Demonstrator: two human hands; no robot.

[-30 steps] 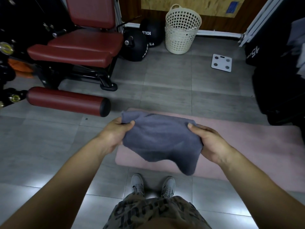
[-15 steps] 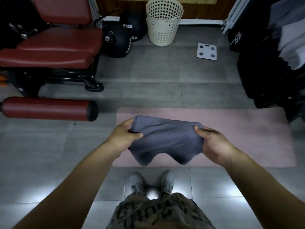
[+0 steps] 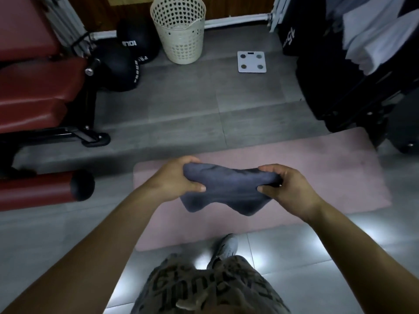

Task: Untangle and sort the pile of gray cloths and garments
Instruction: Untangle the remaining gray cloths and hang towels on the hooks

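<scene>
One gray cloth (image 3: 226, 189) over the one pink mat (image 3: 317, 168), gripped by a left hand (image 3: 172, 177) and a right hand (image 3: 292, 191) (two in all). Beyond the mat: one cream basket (image 3: 179, 30), one white scale (image 3: 251, 61), two black balls (image 3: 118, 66). Left of it: one red bench (image 3: 34, 87).

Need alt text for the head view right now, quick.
The left hand and right hand grip a gray cloth by its ends above a pink mat. Beyond it stand a cream basket and a white scale.
</scene>
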